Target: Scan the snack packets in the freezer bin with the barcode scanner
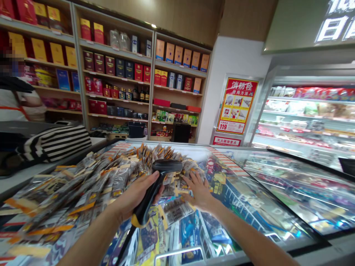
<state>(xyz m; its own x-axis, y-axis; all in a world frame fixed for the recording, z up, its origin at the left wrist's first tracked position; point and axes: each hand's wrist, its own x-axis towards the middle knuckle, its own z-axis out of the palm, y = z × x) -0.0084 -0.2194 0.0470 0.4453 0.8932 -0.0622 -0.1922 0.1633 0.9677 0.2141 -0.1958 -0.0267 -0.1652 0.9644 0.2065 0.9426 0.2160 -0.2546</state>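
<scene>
My left hand [137, 195] is closed round the handle of a black barcode scanner [156, 184], whose head points over a big heap of clear snack packets [91, 184] with orange edges. The heap lies on the glass lid of a chest freezer [249, 184]. My right hand [198, 190] is open, fingers spread flat on the packets at the right end of the heap, just below and right of the scanner head.
A striped bag [55, 142] lies on a counter at left, with a person in a white top [16, 99] behind it. Shelves of boxed goods [119, 70] fill the back wall. A refrigerated display case [307, 114] stands at right beside a red poster [237, 105].
</scene>
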